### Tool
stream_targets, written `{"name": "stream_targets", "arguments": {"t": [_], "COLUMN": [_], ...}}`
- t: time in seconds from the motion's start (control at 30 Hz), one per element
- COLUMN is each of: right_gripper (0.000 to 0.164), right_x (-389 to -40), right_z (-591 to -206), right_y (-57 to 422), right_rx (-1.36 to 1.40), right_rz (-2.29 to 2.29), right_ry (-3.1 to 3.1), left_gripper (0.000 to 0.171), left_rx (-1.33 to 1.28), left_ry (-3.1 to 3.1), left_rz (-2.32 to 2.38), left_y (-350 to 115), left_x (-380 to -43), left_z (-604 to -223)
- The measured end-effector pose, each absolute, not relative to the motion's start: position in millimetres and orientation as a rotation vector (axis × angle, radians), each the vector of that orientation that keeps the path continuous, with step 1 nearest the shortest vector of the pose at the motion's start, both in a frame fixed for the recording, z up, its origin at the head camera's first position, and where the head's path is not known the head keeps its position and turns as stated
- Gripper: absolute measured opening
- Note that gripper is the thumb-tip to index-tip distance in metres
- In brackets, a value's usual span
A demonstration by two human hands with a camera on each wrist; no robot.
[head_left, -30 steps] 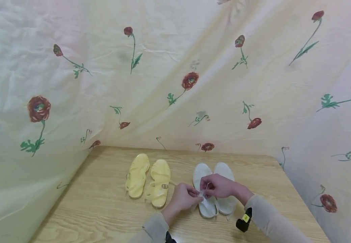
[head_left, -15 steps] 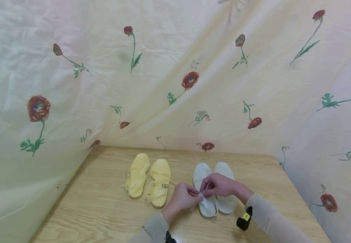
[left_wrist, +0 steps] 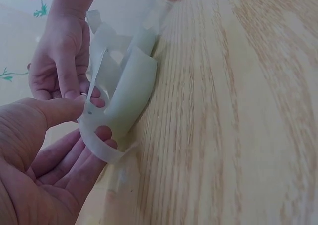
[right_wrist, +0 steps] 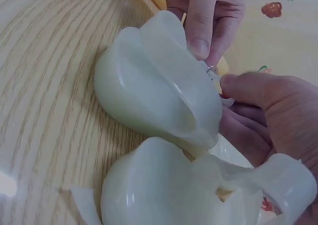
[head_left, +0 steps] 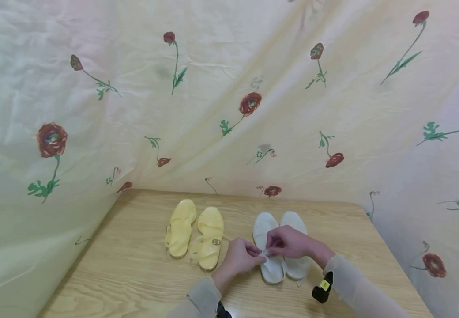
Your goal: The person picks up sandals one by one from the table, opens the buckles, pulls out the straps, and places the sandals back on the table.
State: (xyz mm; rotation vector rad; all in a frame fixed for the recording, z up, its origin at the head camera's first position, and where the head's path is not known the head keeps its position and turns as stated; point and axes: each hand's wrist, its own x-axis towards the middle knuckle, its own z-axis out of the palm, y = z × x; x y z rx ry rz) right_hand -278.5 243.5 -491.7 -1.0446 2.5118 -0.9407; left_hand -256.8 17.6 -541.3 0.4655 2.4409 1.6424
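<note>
A pair of pale white jelly sandals stands side by side on the wooden table. My hands meet over the left white sandal, at its strap and small metal buckle. With thumb and fingers, my left hand pinches the strap, whose loose end curls past the fingertips in the left wrist view. My right hand pinches the strap beside the buckle, thumb against fingers. The right white sandal lies partly beneath the right hand. Fingers hide much of the buckle, so whether it is fastened cannot be told.
Left of the hands, a pair of yellow jelly sandals, the left one and the right one, stands on the table. Flower-printed cloth hangs behind the table and along both sides.
My right hand has shifted slightly to the right at the strap. The left hand stays nearly in place, and the sandals have not visibly moved on the table.
</note>
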Motion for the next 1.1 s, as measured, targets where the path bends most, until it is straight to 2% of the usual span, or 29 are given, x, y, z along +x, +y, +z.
{"name": "stream_targets", "arguments": {"t": [0.2,0.6,1.1], "right_gripper": [0.007,0.007,0.010], "right_x": [-280,-280,-280], "right_z": [-491,-492,-497], "right_y": [243,239,243], "right_rx": [-1.139,-1.036,-1.075], "right_rz": [-0.908,-0.875,-0.878], "right_ry": [2.566,2.555,2.590], "left_gripper": [0.018,0.018,0.018], "left_rx": [0.469,0.479,0.508], "left_ry": [2.453,2.458,2.468], "left_rz": [1.640,1.637,1.620], "left_y": [17,18,17], "left_x": [-257,-256,-253], "left_z": [-539,-541,-536]}}
